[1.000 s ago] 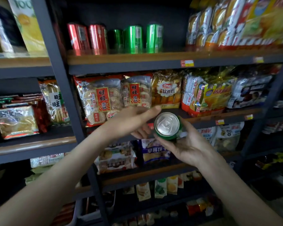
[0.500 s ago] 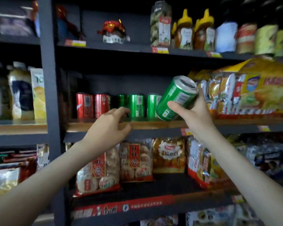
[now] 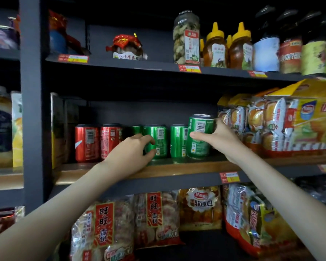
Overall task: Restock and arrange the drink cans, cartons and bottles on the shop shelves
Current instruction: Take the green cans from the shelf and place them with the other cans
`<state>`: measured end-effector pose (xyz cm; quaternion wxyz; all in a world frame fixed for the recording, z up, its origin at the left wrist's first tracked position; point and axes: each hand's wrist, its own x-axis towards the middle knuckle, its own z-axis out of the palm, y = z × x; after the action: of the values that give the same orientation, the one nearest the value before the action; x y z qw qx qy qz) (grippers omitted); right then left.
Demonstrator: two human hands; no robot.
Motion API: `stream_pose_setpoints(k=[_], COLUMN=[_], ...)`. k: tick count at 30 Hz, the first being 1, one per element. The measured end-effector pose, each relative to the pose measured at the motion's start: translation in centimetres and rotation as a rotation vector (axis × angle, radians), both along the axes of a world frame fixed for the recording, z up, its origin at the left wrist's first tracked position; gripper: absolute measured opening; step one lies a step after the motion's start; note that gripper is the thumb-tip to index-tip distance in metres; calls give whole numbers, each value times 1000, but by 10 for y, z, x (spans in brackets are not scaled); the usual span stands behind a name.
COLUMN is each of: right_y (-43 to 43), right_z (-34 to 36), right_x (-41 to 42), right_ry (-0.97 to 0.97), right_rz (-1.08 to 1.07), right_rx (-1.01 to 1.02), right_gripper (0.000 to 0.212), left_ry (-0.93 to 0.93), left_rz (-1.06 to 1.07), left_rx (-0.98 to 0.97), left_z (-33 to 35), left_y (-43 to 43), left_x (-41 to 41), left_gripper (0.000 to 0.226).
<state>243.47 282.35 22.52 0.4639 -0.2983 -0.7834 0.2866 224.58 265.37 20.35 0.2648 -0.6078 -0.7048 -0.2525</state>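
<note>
Right grip (image 3: 221, 141) is wrapped round the waist of a green can (image 3: 199, 136), upright at the right end of the row, base at the shelf (image 3: 177, 169) board. Left grip (image 3: 133, 154) curls on a row can (image 3: 156, 142). Judged thin-walled, smooth and easily dented: hold mid-body. Barcodes face out (brand text unreadable); packets (image 3: 104, 223) below read 旺旺.

Dark grey steel upright (image 3: 34, 110) divides two shelving bays. Middle shelf board (image 3: 177, 167) is wood-toned on top with a grey front edge carrying a red-and-yellow price label (image 3: 229, 177). Upper shelf (image 3: 139, 65) is dark grey throughout and similarly labelled. Back panel (image 3: 149, 113) is dark grey. Left bay shelf (image 3: 6, 180) matches the wood-toned board. Lighting is dim; top of the unit is in shadow.
</note>
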Motion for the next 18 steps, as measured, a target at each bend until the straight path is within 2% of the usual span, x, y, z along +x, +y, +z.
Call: stream_pose_setpoints(k=[4,9,11,13,15,18], right_y=[-1,-3,-14,-35,-57,-76], right_z=[-2,1,9,17,23,29], right_x=[-3,-6,-6,-13,-37,-97], right_ry=[-117,-327,-390,-365,-357,-568], right_rz=[62,65,-21,-104,-49,49], right_rx=[-36,0,214,543,786,871], right_gripper=[128,125,117,112,108,108], left_ry=[-27,-33,-3,73,194,254], left_rz=[28,65,136,276,479,696], left_rx=[-20,-53,-19,28,16,-124], left_z=[1,7,16,28,37,38], left_y=[4,-5,-11,-17,-23,-28], left_x=[-1,-5,-15,-31,-51,-76], left_gripper=[36,43,49,57,71,89])
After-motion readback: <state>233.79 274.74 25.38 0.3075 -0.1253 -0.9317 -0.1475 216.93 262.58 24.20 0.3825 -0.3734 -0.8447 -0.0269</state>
